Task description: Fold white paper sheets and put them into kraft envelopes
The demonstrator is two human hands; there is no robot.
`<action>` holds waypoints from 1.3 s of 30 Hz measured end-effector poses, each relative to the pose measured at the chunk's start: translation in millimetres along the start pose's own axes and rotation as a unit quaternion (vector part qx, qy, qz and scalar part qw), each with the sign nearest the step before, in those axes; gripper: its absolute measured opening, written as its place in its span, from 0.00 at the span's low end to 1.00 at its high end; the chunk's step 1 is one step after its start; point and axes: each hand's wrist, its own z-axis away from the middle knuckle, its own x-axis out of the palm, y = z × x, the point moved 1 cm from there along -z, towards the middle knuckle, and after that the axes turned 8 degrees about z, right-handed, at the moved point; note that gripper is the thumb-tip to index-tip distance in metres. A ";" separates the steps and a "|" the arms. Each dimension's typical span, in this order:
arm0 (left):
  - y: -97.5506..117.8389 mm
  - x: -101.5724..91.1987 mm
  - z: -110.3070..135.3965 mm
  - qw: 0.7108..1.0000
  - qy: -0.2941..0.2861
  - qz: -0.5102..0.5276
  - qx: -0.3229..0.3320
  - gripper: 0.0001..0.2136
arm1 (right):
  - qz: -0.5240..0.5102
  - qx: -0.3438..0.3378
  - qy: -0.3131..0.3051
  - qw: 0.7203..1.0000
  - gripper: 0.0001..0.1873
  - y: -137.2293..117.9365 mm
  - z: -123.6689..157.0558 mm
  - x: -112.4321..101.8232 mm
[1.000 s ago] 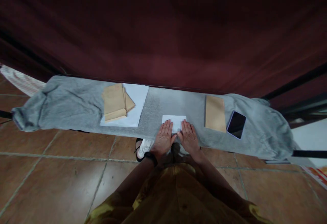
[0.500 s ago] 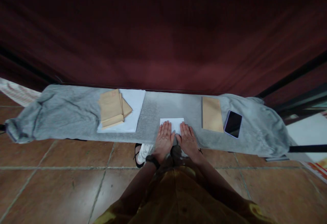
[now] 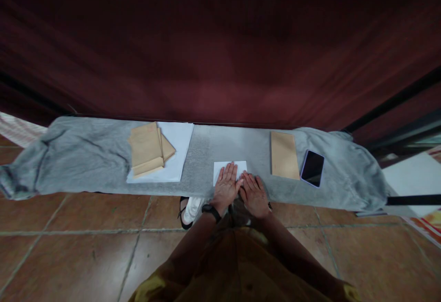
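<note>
A small white piece of paper [image 3: 219,168], seemingly folded, lies on the grey cloth near its front edge. My left hand [image 3: 226,186] rests flat on the paper, fingers stretched out, its fingertips close to the far edge. Beside it my right hand [image 3: 254,195] lies flat with the fingers extended, over the paper's right side and the cloth. The two thumbs nearly meet. Both hands cover much of the paper, so its near edge is hidden.
To the left, several brown envelopes [image 3: 146,145] lie on a stack of white paper [image 3: 175,166]. On the right are another brown envelope [image 3: 285,155] and a phone [image 3: 312,168]. The grey cloth [image 3: 206,145] covers a narrow table before a dark red curtain [image 3: 220,63].
My left hand has slid rightward onto the middle of the paper. My right hand has shifted slightly down and turned inward. The view has moved a little.
</note>
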 end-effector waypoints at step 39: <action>-28.3 -4.2 5.0 0.996 0.008 -0.037 -0.081 0.28 | -0.035 0.011 0.050 0.998 0.28 -25.9 -42.8 27.4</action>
